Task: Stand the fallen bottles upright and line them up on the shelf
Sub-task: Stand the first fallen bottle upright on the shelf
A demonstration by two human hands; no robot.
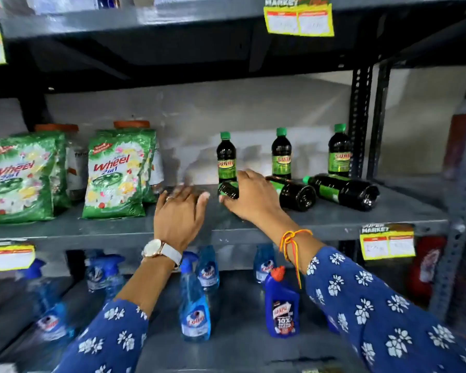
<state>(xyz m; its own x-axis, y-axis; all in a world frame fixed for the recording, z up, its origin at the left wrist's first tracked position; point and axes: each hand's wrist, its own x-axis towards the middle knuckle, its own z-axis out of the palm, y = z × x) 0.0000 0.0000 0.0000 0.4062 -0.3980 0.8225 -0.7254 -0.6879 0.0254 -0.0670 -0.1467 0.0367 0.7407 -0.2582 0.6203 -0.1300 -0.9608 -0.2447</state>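
Middle shelf (pixel 334 219), grey metal. Three dark bottles with green caps stand at the back: one at left (pixel 226 157), one in the middle (pixel 281 153), one at right (pixel 339 150). Three more lie on their sides in front of them.

My right hand (pixel 250 197) is draped over the leftmost fallen bottle (pixel 228 189), fingers curled across its top, thumb at its near side; only the bottle's end shows past my hand. I judge this a grip just forming, not a lift. My left hand (pixel 179 211) rests flat on the shelf just beside it, fingers loosely together, holding nothing. It is blurred, so finer detail I cannot tell.

The other two fallen bottles, the middle one (pixel 296 193) and the right one (pixel 342 191), lie bases toward me, caps toward the back.

Risks:
- The held bottle lies right against the foot of the left standing one; swinging it up could knock that over.
- The round bottles could roll toward the shelf edge if my wrist nudges the middle one, which lies just beside it.
- Smooth plastic, a one-handed grip from above; it might slip.

Writing: the standing bottles' green labels read roughly "SUNNY". Green packets (pixel 119 173) at left read "Wheel 2in1". Blue spray bottles (pixel 194 305) below read "Colin". Yellow shelf tag (pixel 386 242) reads "SUPER MARKET"; the prices are illegible
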